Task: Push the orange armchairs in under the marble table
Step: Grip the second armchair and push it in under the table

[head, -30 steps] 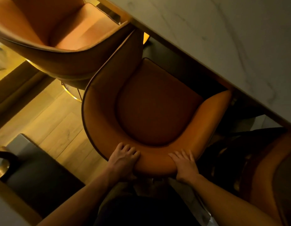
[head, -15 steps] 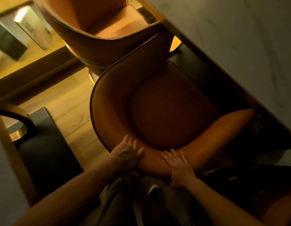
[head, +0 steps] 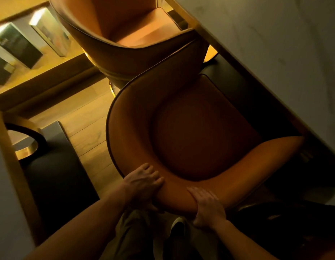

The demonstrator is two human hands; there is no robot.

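Note:
An orange armchair (head: pixel 196 132) fills the middle of the head view, its seat front close to the marble table (head: pixel 285 49) that runs along the upper right. My left hand (head: pixel 142 184) grips the top of its curved backrest at the left. My right hand (head: pixel 208 207) is wrapped over the backrest a little to the right. A second orange armchair (head: pixel 129 29) stands beyond it at the top, its side touching the near chair's arm and its seat front at the table's edge.
Wooden floor (head: pixel 87 132) shows left of the chair. A dark rug or mat (head: pixel 55 166) and a round gold-rimmed base (head: pixel 25 145) lie at the left. My legs and a shoe (head: pixel 178 226) are right behind the backrest. Framed panels (head: pixel 18 44) stand at upper left.
The view has swung left and the near chair has turned slightly toward the table. Both hands stay on the backrest, the right one now curled further over it.

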